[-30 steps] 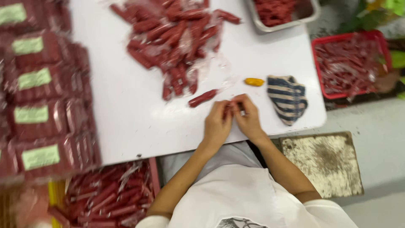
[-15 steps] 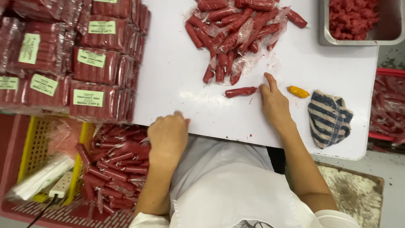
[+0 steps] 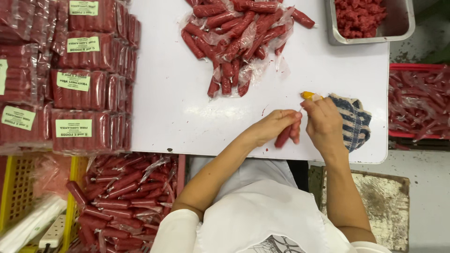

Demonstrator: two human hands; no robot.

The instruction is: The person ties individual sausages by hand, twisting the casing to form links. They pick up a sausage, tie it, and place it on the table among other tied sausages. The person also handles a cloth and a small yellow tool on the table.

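Stacked clear packs of red sausages [image 3: 79, 89], each with a pale green rectangular label [image 3: 73, 128], sat well left of the hands.

Both bare forearms reach forward and angle toward each other. The left hand [image 3: 274, 125] curls, fingers pinched closed near its fingertips. The right hand [image 3: 323, 122] sits just beside it, knuckles up, fingers bent and nearly meeting the left.

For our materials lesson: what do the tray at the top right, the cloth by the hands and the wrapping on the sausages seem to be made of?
Tray: likely stainless steel, with a dull grey sheen and a rolled rim.
Cloth: woven fabric, blue and white stripes, soft folds.
Sausage wrapping: thin clear plastic film, crinkled and glinting.
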